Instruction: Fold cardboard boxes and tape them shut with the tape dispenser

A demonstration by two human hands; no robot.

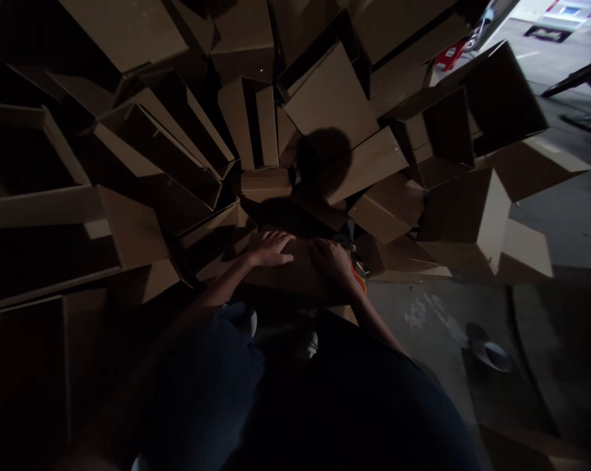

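Observation:
A brown cardboard box point(290, 278) lies in front of my knees, mostly in shadow. My left hand point(271, 248) rests on its top with fingers stretched out and the thumb apart. Beside it, my right hand point(332, 258) is on the right part of the box, its fingers curled. Against the outer side of that hand shows an orange-edged object point(358, 275) with a dark, shiny part near the knuckles. Its kind is hard to make out, and the hand hides most of it. What lies under the curled fingers is hidden too.
Many open cardboard boxes are heaped ahead, including a tilted one point(332, 98), a large one point(35, 203) at left and another point(465, 209) at right. A pale ring point(491, 355) lies on the concrete floor point(437, 327). Something red point(449, 57) stands at the back right.

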